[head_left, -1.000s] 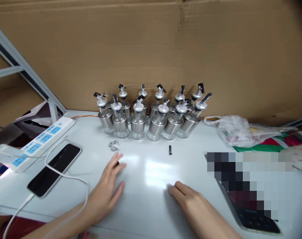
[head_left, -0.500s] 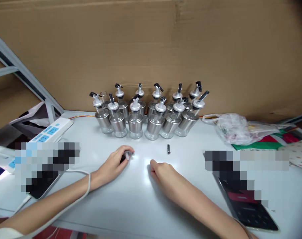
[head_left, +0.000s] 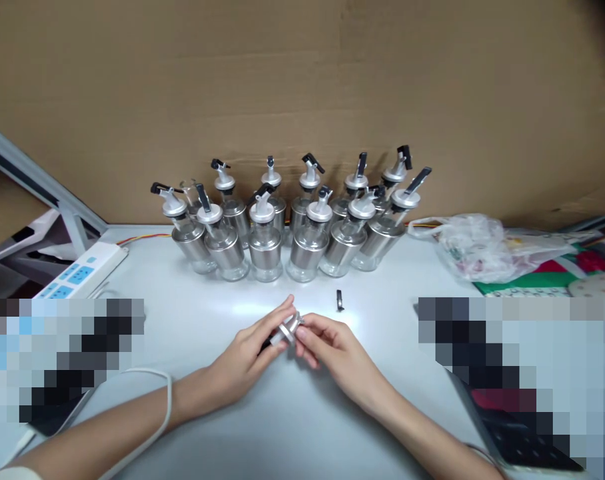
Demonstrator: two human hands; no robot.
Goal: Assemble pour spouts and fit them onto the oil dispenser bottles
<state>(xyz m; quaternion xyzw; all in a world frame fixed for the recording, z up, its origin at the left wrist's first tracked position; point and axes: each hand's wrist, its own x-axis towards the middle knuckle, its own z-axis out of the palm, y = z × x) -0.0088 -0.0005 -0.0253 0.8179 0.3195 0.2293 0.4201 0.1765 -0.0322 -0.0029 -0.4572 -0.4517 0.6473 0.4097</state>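
Note:
Between the thumb and fingers of my left hand (head_left: 245, 353) is a silver pour spout (head_left: 286, 329) with a black lower part. My right hand (head_left: 332, 343) is closed at the tip of the same spout, its thumb and fingers pinching there; whether a smaller part sits in that pinch is hidden. A loose black flip cap (head_left: 339, 301) lies on the table just beyond my right hand. Behind it stand several glass oil bottles (head_left: 266, 251) with steel sleeves, in two rows, most topped by silver spouts with black caps.
A white power strip (head_left: 90, 267) lies at the left, near a blurred dark device. To the right are a clear plastic bag (head_left: 477, 250), green and red packaging (head_left: 552, 277) and a dark tablet-like device (head_left: 522, 440). Cardboard (head_left: 302, 73) walls off the back. A white cable loops over my left forearm.
My left hand has moved right with the pour spout, and my right hand has turned and closed on the spout's tip. The view has shifted slightly; the bottles and loose cap stay put.

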